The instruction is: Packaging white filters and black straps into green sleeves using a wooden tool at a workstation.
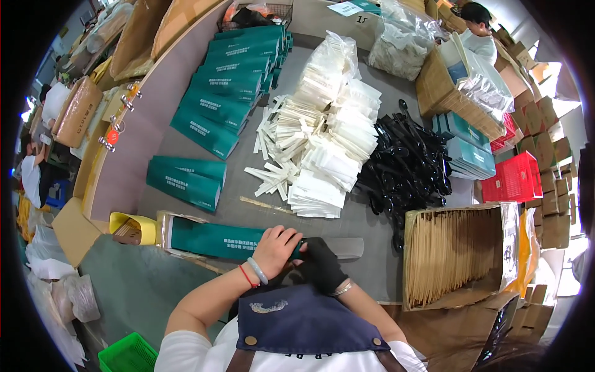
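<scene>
A long dark green printed packet (207,240) lies in front of me, its left part in a narrow open cardboard box. My left hand (277,251), bare with a bracelet at the wrist, has its fingers curled over the packet's right end. Against it, my right hand (320,265), in a black fingerless glove, is closed around the same end. A flat greyish strip (348,247) lies beyond my right knuckles. Farther in, white paper packets (319,192) form a large pile, with black plastic spoons (406,161) heaped to its right.
Overlapping green packets (217,105) line the table's left side; green packets (465,152) are also stacked at right. A cardboard box (513,248) of thin wooden sticks stands near right. A yellow container (147,228) sits left, a red basket (513,178) right. Another person is at far right.
</scene>
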A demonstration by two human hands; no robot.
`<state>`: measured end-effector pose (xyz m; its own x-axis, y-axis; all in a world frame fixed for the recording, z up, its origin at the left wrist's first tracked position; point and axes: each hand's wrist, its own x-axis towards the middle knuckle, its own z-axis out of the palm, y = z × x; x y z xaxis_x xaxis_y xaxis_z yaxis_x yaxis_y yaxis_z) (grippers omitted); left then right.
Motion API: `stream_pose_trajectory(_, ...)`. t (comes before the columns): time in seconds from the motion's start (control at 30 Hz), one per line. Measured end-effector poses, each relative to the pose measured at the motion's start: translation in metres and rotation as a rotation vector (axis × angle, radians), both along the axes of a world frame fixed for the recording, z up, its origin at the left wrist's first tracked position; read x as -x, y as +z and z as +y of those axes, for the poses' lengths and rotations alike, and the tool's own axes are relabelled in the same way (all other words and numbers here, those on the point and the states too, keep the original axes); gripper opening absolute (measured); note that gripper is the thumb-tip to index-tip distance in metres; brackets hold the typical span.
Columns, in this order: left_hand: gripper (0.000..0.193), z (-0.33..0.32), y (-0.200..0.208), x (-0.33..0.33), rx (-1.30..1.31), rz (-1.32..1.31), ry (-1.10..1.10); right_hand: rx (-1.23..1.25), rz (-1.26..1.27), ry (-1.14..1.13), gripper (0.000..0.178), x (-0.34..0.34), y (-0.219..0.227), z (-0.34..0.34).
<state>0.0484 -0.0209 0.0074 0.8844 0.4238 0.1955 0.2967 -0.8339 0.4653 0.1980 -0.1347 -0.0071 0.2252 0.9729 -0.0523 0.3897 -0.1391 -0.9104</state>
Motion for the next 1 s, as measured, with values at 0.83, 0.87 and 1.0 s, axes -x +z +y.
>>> stream_pose_trajectory(0.83,0.095,0.005,-0.029,0.046,0.13,0.128,0.647,0.146,-0.808,0.106,0.06,-0.049,0.063,-0.01)
stream_pose_trajectory(0.87,0.095,0.005,-0.029,0.047,0.131,0.126,0.652,0.158,-0.815,0.136,0.06,-0.047,0.061,-0.01)
stream_pose_trajectory(1.0,0.098,0.006,-0.029,0.052,0.21,0.137,0.642,0.125,-0.718,0.195,0.062,-0.038,0.054,-0.006)
